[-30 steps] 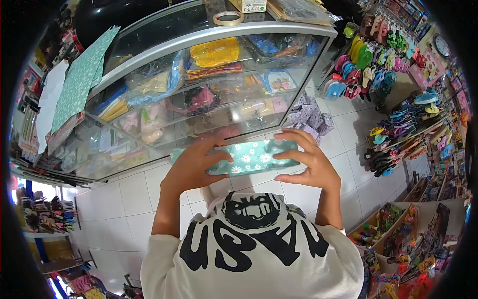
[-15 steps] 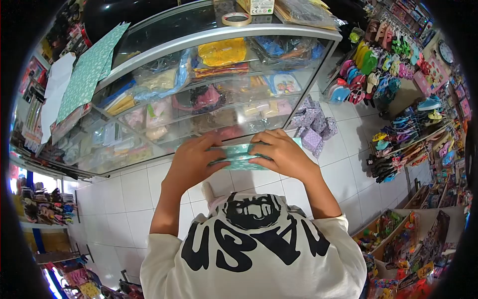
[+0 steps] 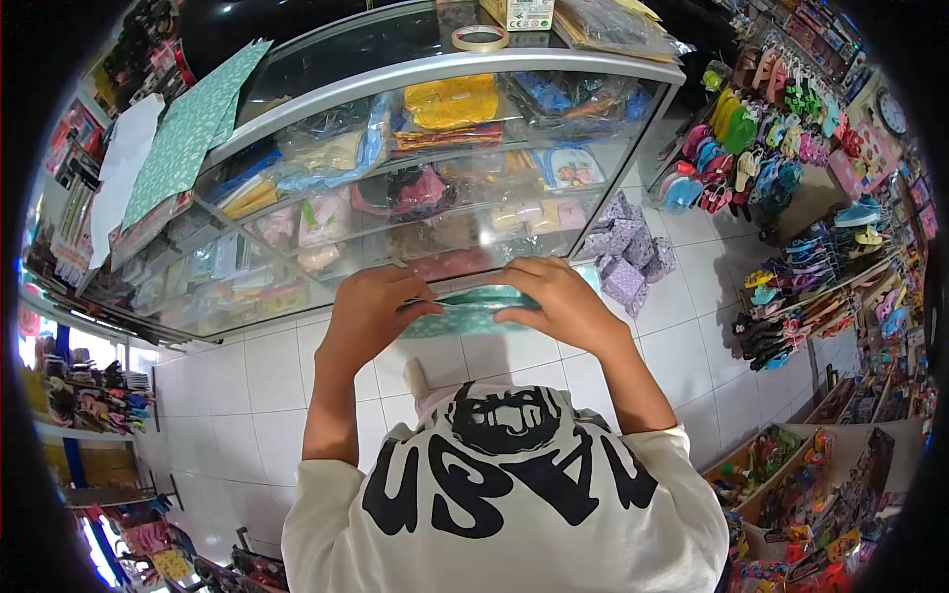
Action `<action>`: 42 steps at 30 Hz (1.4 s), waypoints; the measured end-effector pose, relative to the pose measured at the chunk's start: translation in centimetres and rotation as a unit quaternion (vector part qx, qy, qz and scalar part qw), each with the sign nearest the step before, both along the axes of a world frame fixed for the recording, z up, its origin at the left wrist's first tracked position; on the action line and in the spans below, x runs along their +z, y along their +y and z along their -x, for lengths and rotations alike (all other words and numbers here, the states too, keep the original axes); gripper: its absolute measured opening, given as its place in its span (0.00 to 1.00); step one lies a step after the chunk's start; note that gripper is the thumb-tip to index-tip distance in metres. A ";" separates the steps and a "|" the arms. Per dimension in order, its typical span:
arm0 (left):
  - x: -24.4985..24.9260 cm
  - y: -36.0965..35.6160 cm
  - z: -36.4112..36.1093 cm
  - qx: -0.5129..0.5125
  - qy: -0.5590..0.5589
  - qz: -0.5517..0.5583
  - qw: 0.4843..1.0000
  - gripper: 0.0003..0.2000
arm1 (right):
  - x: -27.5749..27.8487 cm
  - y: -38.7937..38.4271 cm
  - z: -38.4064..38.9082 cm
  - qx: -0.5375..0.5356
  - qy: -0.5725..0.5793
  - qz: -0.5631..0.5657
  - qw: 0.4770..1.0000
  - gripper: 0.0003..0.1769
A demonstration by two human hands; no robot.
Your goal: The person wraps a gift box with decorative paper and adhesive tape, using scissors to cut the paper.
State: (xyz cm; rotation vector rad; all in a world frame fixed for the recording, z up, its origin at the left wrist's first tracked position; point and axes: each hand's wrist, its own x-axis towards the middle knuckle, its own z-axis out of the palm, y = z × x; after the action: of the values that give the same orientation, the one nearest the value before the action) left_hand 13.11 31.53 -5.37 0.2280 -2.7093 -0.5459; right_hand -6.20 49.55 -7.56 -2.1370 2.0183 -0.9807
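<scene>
Teal daisy-printed wrapped package (image 3: 463, 318) sits pinched between both hands, held in the air just in front of the glass-fronted display surface (image 3: 554, 61) and above the white tiled floor (image 3: 247, 376). The left hand (image 3: 368, 314) curls its fingers (image 3: 420, 304) over the package's left end, and the right hand (image 3: 559, 301) lays its fingers (image 3: 519, 314) over the top and front, so both are closed on it.

A second ago the package showed its broad flowered face, with the right hand out at its far right end. Now the hands have drawn close together and only a narrow teal strip shows between them.

On top of the surface lie a roll of beige tape (image 3: 479, 38), a small printed cardboard box (image 3: 524, 12), a teal patterned sheet of paper (image 3: 188, 128) and a white sheet (image 3: 124, 168). Bagged goods fill the glass shelves. Purple patterned boxes (image 3: 628, 252) are stacked on the floor by the cabinet's right corner. Colourful sandals (image 3: 751, 138) hang on racks to the right, near a round wall clock (image 3: 892, 114).
</scene>
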 end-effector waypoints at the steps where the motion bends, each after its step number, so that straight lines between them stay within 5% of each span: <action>1: 0.0 0.0 0.0 -0.008 0.011 0.005 1.000 0.15 | -0.2 -0.2 0.0 0.001 -0.004 0.028 1.000 0.14; 7: 1.3 -0.2 -1.0 0.012 0.114 -0.051 0.992 0.11 | -0.6 0.3 0.5 0.003 -0.127 -0.012 0.992 0.07; 10: 0.6 -1.5 -2.4 0.045 0.025 -0.196 0.979 0.11 | -0.9 0.6 1.0 0.014 -0.148 -0.042 0.988 0.11; 13: 0.5 -0.9 -1.8 0.032 0.019 -0.211 0.977 0.08 | -0.5 -0.1 -0.2 0.039 -0.068 0.045 0.996 0.15; 16: -0.1 -0.8 -0.9 -0.021 0.070 -0.130 0.989 0.12 | -1.3 -1.0 -1.5 0.049 -0.127 0.001 0.991 0.19; 19: 1.1 0.8 -0.2 0.036 0.148 -0.273 0.950 0.18 | -1.9 -1.3 -0.9 0.043 -0.255 -0.061 0.964 0.15; 22: 0.1 -1.1 -0.7 0.096 -0.024 -0.304 0.948 0.24 | -2.1 -1.4 -1.0 0.043 -0.322 -0.084 0.942 0.12; 25: -0.4 -1.8 -0.1 0.066 0.089 -0.265 0.958 0.22 | -1.9 -1.0 -0.8 0.043 -0.326 -0.116 0.937 0.12; 29: 2.8 -3.0 0.4 0.151 0.035 -0.233 0.960 0.21 | -4.2 -1.4 1.0 0.045 -0.365 -0.131 0.921 0.11; 32: 2.8 -4.1 2.1 0.073 0.103 -0.181 0.975 0.22 | -4.5 -2.1 0.8 0.035 -0.401 -0.111 0.908 0.08; 35: 3.2 -5.2 2.7 0.108 0.212 0.010 0.971 0.25 | -5.5 -2.6 0.7 0.002 -0.390 -0.049 0.920 0.07; 38: 2.1 -6.6 1.6 0.137 0.321 -0.039 0.936 0.30 | -7.1 -2.5 1.8 -0.068 -0.448 0.061 0.889 0.08; 39: 0.2 -7.5 1.5 0.101 0.351 -0.140 0.920 0.40 | -7.4 -2.5 2.3 -0.077 -0.511 0.097 0.850 0.08; 42: -4.6 -7.2 2.1 -0.015 0.297 -0.363 0.883 0.46 | -6.7 -2.5 3.2 -0.133 -0.566 0.191 0.791 0.07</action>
State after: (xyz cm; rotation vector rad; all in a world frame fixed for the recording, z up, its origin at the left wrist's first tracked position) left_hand 10.96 24.36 -10.02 0.1660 -1.8207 -1.3711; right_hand -9.36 47.07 -14.22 -0.7873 1.4838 -2.1335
